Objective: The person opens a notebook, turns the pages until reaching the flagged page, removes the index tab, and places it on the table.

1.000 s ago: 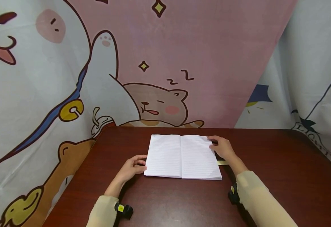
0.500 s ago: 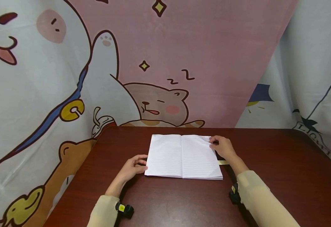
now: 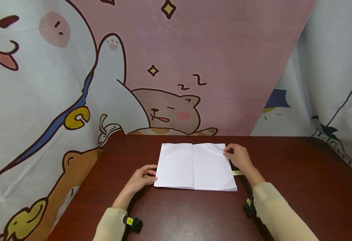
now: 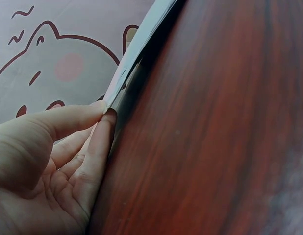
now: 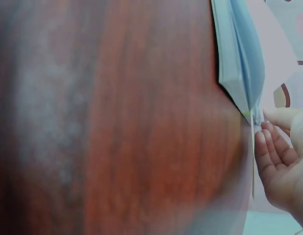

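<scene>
An open notebook with white lined pages lies flat on the brown table, its spine running down the middle. My left hand is at its left edge. In the left wrist view the thumb and a finger of that left hand pinch the notebook's edge. My right hand pinches the right page near its upper outer corner, where the paper is creased. In the right wrist view a page bows up from the stack beneath, beside the right hand's fingertips.
A pale yellow strip sticks out from the notebook's right side, under the right forearm. The table reaches back to a cloth backdrop with cartoon animals. Each wrist carries a small black camera.
The right fingers have drawn slightly in at the page's upper right edge, and a crease has formed in the paper there. The left hand stays at the left edge.
</scene>
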### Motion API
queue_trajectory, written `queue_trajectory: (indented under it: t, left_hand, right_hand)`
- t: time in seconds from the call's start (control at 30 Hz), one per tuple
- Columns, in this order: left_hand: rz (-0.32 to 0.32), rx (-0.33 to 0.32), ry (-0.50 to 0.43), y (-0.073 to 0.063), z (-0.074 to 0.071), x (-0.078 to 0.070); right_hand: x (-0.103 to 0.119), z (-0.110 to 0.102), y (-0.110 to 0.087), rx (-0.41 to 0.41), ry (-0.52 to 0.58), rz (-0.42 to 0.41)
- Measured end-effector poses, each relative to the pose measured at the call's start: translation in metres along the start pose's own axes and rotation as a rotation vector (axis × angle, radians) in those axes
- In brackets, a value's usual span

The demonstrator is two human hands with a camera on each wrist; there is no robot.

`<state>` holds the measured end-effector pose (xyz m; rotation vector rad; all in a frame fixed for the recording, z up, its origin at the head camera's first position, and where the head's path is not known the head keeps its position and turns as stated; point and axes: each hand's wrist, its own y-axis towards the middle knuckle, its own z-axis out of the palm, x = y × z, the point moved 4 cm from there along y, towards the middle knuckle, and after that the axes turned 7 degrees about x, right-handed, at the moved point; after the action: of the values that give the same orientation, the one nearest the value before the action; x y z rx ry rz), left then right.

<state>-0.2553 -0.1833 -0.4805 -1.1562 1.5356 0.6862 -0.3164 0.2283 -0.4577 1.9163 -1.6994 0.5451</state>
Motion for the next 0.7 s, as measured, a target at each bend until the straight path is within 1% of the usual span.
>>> queue_trajectory:
  t: [0.3,0.5,0.7]
  left_hand:
    - [0.001,0.003,-0.004,-0.0002,0.0000,0.0003]
    - [0.003,0.002,0.005,-0.0006,-0.0002,-0.0003]
    - [0.000,0.001,0.004,-0.0005,-0.0004,0.0000]
  right_hand:
    - [0.0025,-0.0004,-0.0025,-0.019,0.049,-0.004]
    - [0.0022,-0.0016,-0.0023,-0.074,0.099,-0.008]
    - [0.0031,-0.0030,-0.0006,-0.109,0.094,0.003]
